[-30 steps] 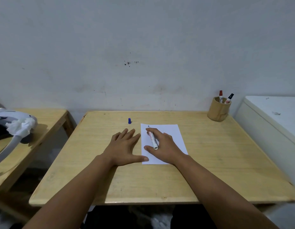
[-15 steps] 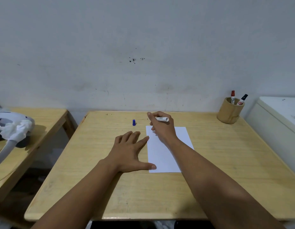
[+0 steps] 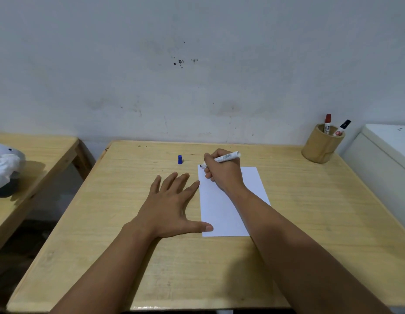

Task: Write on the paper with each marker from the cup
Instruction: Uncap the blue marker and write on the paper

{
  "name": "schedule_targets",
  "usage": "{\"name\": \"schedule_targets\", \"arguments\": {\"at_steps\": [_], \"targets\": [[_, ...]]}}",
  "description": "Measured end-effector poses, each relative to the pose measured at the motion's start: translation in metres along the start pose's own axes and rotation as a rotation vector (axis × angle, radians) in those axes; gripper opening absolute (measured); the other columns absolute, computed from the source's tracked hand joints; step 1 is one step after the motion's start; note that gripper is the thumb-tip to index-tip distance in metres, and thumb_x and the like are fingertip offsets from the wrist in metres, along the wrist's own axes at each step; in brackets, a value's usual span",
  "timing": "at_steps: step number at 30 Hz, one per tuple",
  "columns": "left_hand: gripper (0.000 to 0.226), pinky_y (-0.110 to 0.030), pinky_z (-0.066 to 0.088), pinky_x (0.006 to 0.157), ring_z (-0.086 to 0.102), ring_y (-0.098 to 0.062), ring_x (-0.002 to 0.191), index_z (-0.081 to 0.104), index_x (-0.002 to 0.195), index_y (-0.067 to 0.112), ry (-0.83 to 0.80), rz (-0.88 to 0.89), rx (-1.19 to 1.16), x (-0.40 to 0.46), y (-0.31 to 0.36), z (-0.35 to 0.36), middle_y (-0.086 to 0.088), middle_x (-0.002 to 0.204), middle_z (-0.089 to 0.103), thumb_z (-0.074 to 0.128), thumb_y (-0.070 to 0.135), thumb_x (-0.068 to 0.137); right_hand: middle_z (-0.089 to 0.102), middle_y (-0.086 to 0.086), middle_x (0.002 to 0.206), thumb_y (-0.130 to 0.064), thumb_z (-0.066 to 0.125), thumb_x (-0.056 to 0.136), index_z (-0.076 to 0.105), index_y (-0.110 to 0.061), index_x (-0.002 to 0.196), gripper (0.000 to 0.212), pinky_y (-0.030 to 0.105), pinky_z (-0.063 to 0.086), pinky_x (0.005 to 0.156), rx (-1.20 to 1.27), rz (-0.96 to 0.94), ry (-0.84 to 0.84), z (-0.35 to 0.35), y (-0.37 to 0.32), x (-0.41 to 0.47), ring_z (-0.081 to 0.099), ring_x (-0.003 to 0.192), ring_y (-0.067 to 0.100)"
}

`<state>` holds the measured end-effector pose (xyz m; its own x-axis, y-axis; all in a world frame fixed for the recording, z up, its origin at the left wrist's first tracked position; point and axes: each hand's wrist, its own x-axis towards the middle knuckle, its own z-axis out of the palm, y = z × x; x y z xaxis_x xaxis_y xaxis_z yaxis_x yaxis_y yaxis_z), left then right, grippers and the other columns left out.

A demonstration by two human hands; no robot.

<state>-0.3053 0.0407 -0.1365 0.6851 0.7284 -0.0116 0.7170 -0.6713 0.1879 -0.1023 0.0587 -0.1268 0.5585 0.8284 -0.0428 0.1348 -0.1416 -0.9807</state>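
Observation:
A white sheet of paper [image 3: 221,209] lies in the middle of the wooden table [image 3: 310,223]. My right hand [image 3: 224,175] grips a white marker [image 3: 226,157], its dark tip resting at the paper's far left corner. Its blue cap [image 3: 180,159] stands on the table to the left of that corner. My left hand [image 3: 172,205] lies flat with fingers spread, thumb and a fingertip touching the paper's left edge. A wooden cup [image 3: 320,145] at the far right corner holds a red-capped marker [image 3: 327,125] and a black-capped marker [image 3: 342,128].
A white cabinet or appliance [image 3: 387,155] stands against the table's right side. A second wooden table [image 3: 38,159] on the left carries a white and grey device [image 3: 4,171]. A wall rises right behind the table.
My right hand went from resting low on the paper to the sheet's far left corner, turned the marker, and now has its tip down on the paper. The left hand stayed put.

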Motion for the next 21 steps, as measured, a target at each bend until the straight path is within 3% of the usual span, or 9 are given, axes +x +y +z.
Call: {"name": "schedule_targets", "arguments": {"at_steps": [10, 21], "targets": [[0.127, -0.056, -0.003, 0.127, -0.006, -0.02, 0.16, 0.011, 0.164, 0.041, 0.006, -0.02, 0.0, -0.0011, 0.0034, -0.0025, 0.006, 0.174, 0.004, 0.037, 0.106, 0.059, 0.077, 0.009, 0.07, -0.023, 0.073, 0.092, 0.066, -0.014, 0.071, 0.024, 0.025, 0.052, 0.052, -0.027, -0.014, -0.033, 0.0015, 0.0032, 0.0, 0.069, 0.053, 0.015], [0.13, -0.055, -0.005, 0.127, -0.008, -0.018, 0.16, 0.012, 0.164, 0.038, -0.009, -0.026, -0.02, -0.0012, 0.0037, -0.0037, 0.007, 0.174, 0.001, 0.038, 0.106, 0.057, 0.077, 0.008, 0.069, -0.029, 0.074, 0.084, 0.063, -0.022, 0.057, 0.029, 0.032, 0.053, 0.059, -0.067, -0.033, -0.043, 0.0046, 0.006, 0.0013, 0.069, 0.053, 0.016]]}}
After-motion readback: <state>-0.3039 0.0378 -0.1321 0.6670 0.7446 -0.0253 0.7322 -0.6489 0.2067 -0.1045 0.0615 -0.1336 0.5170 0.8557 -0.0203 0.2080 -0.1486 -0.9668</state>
